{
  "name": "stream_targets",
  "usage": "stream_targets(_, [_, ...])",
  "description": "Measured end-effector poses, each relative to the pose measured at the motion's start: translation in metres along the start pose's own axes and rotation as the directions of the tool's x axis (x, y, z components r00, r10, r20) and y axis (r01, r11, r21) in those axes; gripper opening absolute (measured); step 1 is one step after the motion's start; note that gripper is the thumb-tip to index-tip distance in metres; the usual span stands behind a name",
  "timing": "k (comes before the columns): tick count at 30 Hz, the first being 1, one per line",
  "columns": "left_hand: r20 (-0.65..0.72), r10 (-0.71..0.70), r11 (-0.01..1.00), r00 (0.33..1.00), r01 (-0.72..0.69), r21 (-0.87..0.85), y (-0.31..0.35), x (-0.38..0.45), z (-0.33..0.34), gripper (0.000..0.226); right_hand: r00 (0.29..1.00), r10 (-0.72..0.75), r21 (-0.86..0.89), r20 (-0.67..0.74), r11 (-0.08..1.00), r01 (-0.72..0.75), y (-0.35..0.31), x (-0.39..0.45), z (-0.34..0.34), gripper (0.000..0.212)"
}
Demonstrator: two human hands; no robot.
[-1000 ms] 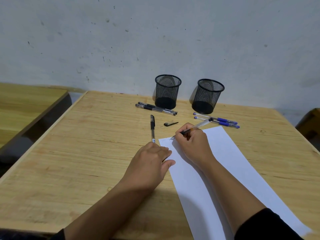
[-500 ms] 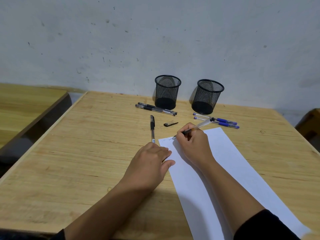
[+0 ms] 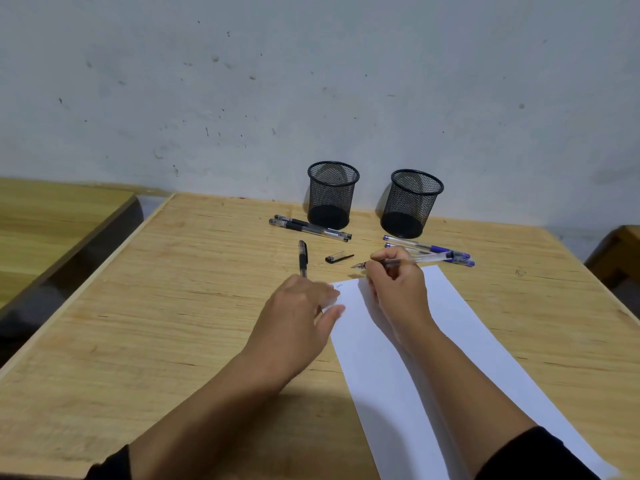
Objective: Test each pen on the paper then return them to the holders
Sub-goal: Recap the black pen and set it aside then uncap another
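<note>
right hand [image 3: 394, 285] holds an uncapped pen [image 3: 412, 260] in its grip above the paper [image 3: 450, 341]; left hand [image 3: 298, 313], fingers relaxed, rests on the paper's corner on the tabletop [image 3: 173, 306].

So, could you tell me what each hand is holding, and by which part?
The right hand grips the uncapped pen near its tip. The left hand holds nothing, beside the paper.
</note>
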State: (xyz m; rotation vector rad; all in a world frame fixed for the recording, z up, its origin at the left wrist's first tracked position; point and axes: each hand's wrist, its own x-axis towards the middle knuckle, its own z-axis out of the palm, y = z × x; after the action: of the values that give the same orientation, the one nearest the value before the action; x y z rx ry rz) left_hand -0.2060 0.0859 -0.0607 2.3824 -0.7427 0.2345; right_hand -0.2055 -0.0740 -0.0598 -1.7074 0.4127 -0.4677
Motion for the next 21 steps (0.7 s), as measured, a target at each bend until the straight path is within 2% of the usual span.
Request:
stream_targets(3, [-0.048,-0.127,0.992,0.991,0.126,-0.022,0.001,0.033,-0.002,0.03,0.996,0.085,0.154,0.001,0.985,-0.084,-0.009,0.003,-0.006,0.014])
stream_targets(6, [0.019,-0.226,0.972,0.974,0.224,0.066,-0.002,0.067,0.005,0.037,0.986,0.164,0.301,0.024,0.94,-0.164,-0.019,0.005,-0.011,0.014])
stream_targets(9, [0.072,-0.296,0.945,0.952,0.282,0.167,-0.008,0.089,0.018,0.033,0.981,0.192,0.305,0.018,0.933,-0.189,-0.023,0.01,-0.016,0.014])
stream_targets(12, [0.072,-0.286,0.94,0.956,0.265,0.215,-0.01,0.097,0.023,0.02,0.986,0.164,0.301,0.004,0.94,-0.157,-0.023,0.013,-0.022,0.015])
stream_targets(14, [0.054,-0.274,0.948,0.96,0.26,0.184,-0.009,0.098,0.023,0.015,0.993,0.122,0.284,-0.01,0.952,-0.114,-0.024,0.014,-0.026,0.017])
stream_targets(18, [0.008,-0.262,0.964,0.965,0.262,-0.045,-0.006,0.094,0.016,0.011,0.999,0.054,0.265,-0.003,0.963,-0.051,-0.028,0.017,-0.029,0.023])
stream_targets(21, [-0.011,-0.217,0.966,0.976,0.214,-0.145,-0.005,0.09,0.009,0.008,0.999,0.031,0.273,0.017,0.961,-0.035,-0.032,0.017,-0.028,0.022])
